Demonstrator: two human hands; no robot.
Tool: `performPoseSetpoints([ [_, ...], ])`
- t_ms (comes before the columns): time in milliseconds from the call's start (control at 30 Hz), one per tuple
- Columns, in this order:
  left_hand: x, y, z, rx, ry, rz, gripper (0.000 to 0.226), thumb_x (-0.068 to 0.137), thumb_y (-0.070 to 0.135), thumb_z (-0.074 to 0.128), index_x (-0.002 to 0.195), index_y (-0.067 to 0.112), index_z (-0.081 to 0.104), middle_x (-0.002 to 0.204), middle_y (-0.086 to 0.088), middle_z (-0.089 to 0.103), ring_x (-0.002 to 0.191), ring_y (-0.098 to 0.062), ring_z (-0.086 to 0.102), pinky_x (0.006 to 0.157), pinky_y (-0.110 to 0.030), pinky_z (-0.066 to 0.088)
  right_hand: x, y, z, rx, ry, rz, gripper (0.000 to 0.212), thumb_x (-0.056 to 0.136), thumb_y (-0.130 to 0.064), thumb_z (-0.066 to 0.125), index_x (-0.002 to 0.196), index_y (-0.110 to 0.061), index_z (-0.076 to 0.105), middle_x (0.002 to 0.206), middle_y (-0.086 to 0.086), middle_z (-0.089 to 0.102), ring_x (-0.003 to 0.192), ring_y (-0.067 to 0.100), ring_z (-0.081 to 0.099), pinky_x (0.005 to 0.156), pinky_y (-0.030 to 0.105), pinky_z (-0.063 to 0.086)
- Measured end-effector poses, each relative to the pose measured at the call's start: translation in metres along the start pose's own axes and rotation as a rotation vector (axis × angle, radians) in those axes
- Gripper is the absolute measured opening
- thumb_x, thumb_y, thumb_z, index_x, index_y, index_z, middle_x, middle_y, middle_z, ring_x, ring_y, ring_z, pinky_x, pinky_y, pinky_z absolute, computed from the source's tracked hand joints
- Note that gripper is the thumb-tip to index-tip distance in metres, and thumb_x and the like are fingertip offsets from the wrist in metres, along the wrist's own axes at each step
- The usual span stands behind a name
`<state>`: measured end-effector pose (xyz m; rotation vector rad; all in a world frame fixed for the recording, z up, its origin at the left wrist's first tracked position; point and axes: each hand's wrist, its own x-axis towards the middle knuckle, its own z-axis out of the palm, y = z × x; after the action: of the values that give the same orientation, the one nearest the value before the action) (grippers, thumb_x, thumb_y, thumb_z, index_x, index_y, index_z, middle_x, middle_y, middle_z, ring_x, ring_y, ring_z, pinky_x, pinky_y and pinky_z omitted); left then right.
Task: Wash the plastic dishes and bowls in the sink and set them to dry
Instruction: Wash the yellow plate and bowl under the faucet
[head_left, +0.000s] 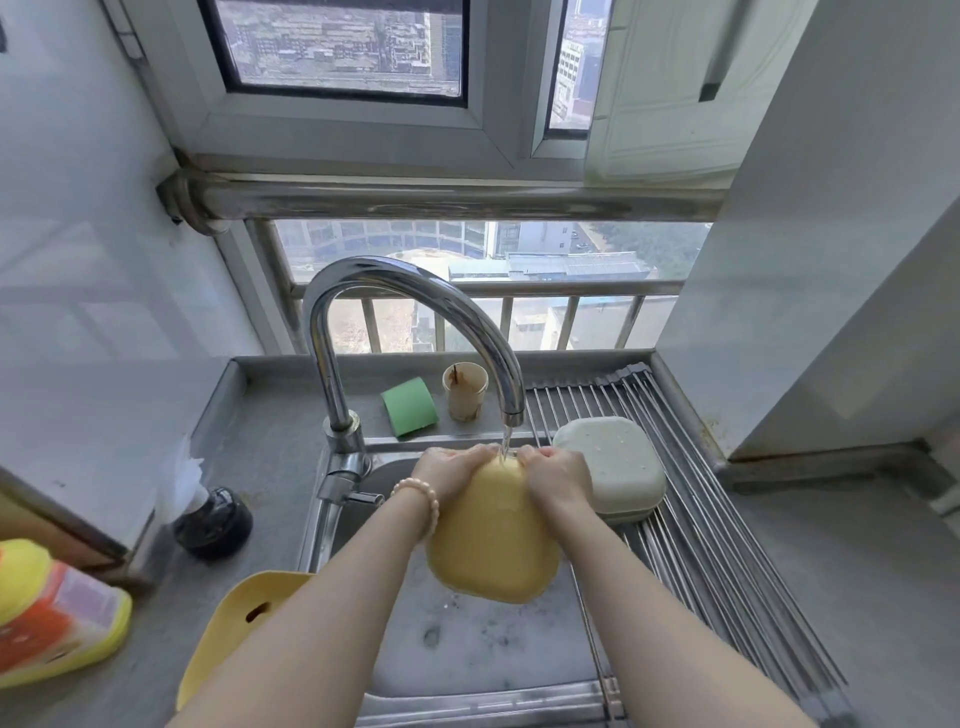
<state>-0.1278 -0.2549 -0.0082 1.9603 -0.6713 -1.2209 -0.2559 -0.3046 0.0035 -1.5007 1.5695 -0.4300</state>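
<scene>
A yellow plastic bowl (493, 540) hangs over the sink (467, 649) with its underside toward me, its far rim under the running tap (511, 410). My left hand (452, 467) grips the rim on the left and my right hand (556, 470) grips it on the right. A pale green bowl (613, 462) lies upside down on the roll-up drying rack (727, 545) to the right of the sink. Another yellow plastic dish (239, 618) with a slot hole leans at the sink's left edge.
A green sponge (410, 405) and a stained paper cup (465, 389) stand behind the sink. A dark round bottle top (213, 525) and a yellow-orange detergent bottle (52, 613) sit on the left counter. A white wall (831, 260) rises on the right.
</scene>
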Motion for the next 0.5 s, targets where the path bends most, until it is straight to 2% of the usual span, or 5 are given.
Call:
performPoseSetpoints([
  [100,-0.005,0.000,0.010,-0.216,0.112,-0.033,0.026,0.086,0.040,0.066,0.082,0.014,0.068,0.074,0.001,0.062,0.075,-0.016,0.059,0.071,-0.028,0.049,0.006,-0.009,-0.001,-0.183,0.019,-0.070,0.027,0.089,-0.029,0.052,0.077,-0.013,0.069,0.089,0.008,0.068,0.088,0.028,0.059,0.075,0.031,0.044],
  [167,-0.009,0.002,0.017,-0.291,0.285,-0.026,0.032,0.092,0.033,0.061,0.069,0.012,0.064,0.070,-0.002,0.060,0.076,-0.022,0.056,0.066,-0.028,0.042,0.005,-0.018,0.013,-0.337,0.106,-0.157,0.029,0.088,-0.034,0.046,0.093,-0.018,0.070,0.105,0.008,0.066,0.100,0.028,0.057,0.084,0.033,0.044],
  [300,-0.015,0.000,0.018,-0.406,0.407,-0.125,0.043,0.101,0.030,0.044,0.115,-0.006,0.062,0.119,-0.020,0.063,0.113,-0.033,0.057,0.087,-0.032,0.043,-0.015,-0.020,0.053,-0.533,0.341,-0.408,0.048,0.087,-0.044,0.037,0.108,-0.015,0.069,0.115,0.016,0.061,0.116,0.035,0.051,0.103,0.052,0.035],
  [367,-0.012,-0.006,0.012,-0.543,0.426,-0.194,0.045,0.101,0.034,0.043,0.121,-0.004,0.058,0.123,-0.019,0.061,0.115,-0.033,0.057,0.095,-0.036,0.045,-0.021,-0.009,0.064,-0.577,0.324,-0.608,0.048,0.088,-0.043,0.035,0.113,-0.021,0.069,0.118,0.015,0.064,0.115,0.039,0.056,0.098,0.064,0.037],
  [500,-0.004,-0.025,0.001,-0.969,0.406,-0.397,0.046,0.090,0.038,0.059,0.116,0.000,0.061,0.112,-0.011,0.066,0.103,-0.031,0.063,0.094,-0.043,0.050,-0.025,0.029,0.066,-0.745,0.162,-0.816,0.057,0.092,-0.053,0.029,0.135,-0.024,0.052,0.144,0.009,0.047,0.133,0.039,0.040,0.103,0.067,0.030],
])
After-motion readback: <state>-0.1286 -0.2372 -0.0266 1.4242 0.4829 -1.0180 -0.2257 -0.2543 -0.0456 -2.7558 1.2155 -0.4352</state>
